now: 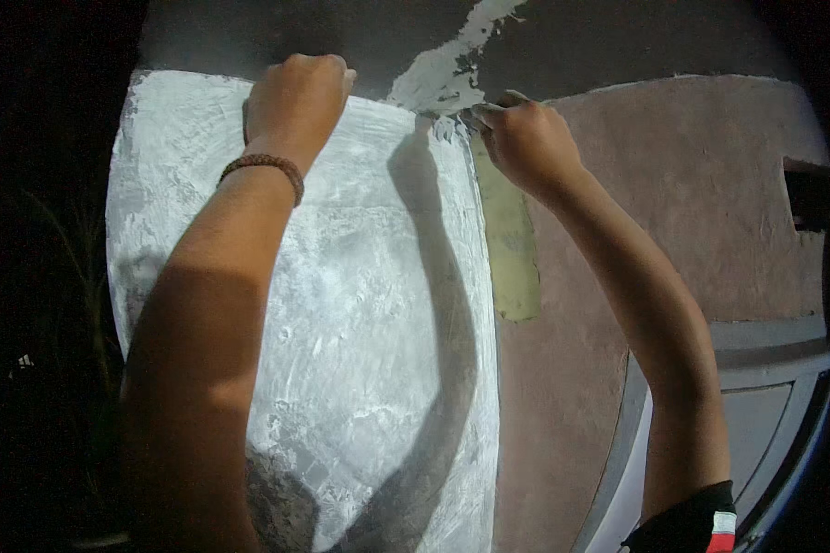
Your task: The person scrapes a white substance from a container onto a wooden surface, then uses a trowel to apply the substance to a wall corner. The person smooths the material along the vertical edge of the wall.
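Note:
My left hand [302,106] is closed in a fist against the top of a white, freshly coated wall panel [341,249], at its border with the dark surface above. Whatever its fingers may hold is hidden. To the right, my right hand [533,143] is closed near the panel's upper right corner; a thin, greyish edge shows by its fingertips, too little of it to name. Beside that hand, an uneven smear of white filler [443,74] runs up across the dark surface [341,28]. Below it, a yellowish-green strip [515,249] lies along the panel's right edge.
A pinkish-brown wall [655,194] extends to the right, with a small dark opening [807,195]. At lower right is a grey-framed door or window [756,424]. Plant stems [88,276] stand in the darkness on the left. My right arm's shadow falls over the white panel.

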The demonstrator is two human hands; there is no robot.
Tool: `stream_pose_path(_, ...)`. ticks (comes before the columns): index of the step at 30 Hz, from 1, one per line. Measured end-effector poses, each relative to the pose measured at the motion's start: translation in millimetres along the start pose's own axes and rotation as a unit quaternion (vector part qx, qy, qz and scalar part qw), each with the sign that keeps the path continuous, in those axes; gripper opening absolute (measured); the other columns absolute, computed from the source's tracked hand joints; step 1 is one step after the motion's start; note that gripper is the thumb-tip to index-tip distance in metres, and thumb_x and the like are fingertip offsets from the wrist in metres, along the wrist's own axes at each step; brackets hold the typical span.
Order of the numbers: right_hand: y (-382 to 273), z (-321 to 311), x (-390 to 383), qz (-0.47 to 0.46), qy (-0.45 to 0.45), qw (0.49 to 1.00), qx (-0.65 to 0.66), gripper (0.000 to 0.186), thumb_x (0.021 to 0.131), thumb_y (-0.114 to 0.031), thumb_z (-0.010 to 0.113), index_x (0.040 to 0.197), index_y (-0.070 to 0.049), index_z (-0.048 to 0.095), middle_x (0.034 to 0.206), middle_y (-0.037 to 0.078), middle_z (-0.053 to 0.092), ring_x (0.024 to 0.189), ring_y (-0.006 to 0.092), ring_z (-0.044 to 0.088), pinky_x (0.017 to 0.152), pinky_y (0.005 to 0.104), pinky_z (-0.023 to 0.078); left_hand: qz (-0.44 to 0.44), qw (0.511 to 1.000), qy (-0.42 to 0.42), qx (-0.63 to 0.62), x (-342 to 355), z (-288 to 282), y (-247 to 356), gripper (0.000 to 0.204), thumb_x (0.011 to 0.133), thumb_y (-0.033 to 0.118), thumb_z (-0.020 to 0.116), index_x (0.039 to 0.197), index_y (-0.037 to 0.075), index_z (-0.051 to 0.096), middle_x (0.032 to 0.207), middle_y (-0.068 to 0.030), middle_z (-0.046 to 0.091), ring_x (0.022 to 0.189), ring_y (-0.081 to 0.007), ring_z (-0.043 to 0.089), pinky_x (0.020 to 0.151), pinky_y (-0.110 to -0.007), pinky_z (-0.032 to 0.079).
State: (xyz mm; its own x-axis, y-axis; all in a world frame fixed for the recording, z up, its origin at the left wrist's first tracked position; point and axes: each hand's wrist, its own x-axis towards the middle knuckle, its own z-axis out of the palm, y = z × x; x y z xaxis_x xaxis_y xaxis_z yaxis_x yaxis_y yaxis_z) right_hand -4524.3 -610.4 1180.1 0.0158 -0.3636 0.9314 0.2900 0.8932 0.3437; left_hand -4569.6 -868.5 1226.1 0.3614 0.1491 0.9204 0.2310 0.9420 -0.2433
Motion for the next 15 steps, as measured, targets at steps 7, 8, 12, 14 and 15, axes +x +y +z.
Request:
stream_pose_path(7,4,6,-1,0.041,0.018,0.999,0.031,0.022,0.095,-0.02,0.057,0.106,-0.012,0.074,0.11,0.019,0.07,0.092,0.0379,0.073,0.08,0.0485,0.06,0.009,1.0,0.0,0.013,0,0,-1,0.032,0.101,0.033,0.059,0.091,0.006,0.074,0.084,-0.0176,0.073,0.082,-0.0333,0.074,0.074,-0.045,0.06)
stream_pose_path(8,5,7,-1,0.022,-0.02,0.999,0.025,0.023,0.095,-0.021,0.057,0.107,-0.012,0.074,0.11,0.019,0.07,0.092,0.0378,0.073,0.08,0.0484,0.06,0.013,1.0,0.0,0.009,0,-1,-1,0.032,0.101,0.033,0.059,0.091,0.006,0.074,0.084,-0.0175,0.074,0.083,-0.0333,0.074,0.075,-0.045,0.06)
stream_pose_path(12,4,0,-3,0.035,-0.037,0.999,-0.004,0.023,0.095,-0.02,0.058,0.109,-0.013,0.074,0.11,0.019,0.07,0.092,0.0375,0.072,0.08,0.0475,0.06,0.004,1.0,-0.019,-0.01,1,-1,0,0.033,0.101,0.034,0.059,0.092,0.007,0.074,0.086,-0.0167,0.074,0.084,-0.033,0.074,0.076,-0.046,0.061)
stream_pose_path(14,4,-7,-6,0.038,0.017,0.999,0.021,0.022,0.094,-0.019,0.059,0.109,-0.012,0.074,0.11,0.019,0.07,0.093,0.0377,0.072,0.08,0.0471,0.06,0.002,1.0,-0.015,0.003,1,0,0,0.033,0.101,0.034,0.058,0.092,0.007,0.074,0.086,-0.0163,0.074,0.084,-0.0329,0.074,0.077,-0.045,0.061)
stream_pose_path(15,5,-10,-7,0.048,0.027,0.998,0.036,0.022,0.094,-0.018,0.059,0.11,-0.012,0.074,0.11,0.019,0.07,0.094,0.038,0.072,0.08,0.047,0.06,0.0,1.0,-0.017,0.009,0,0,-1,0.033,0.102,0.034,0.058,0.093,0.007,0.074,0.087,-0.0162,0.074,0.084,-0.0328,0.074,0.077,-0.045,0.061)
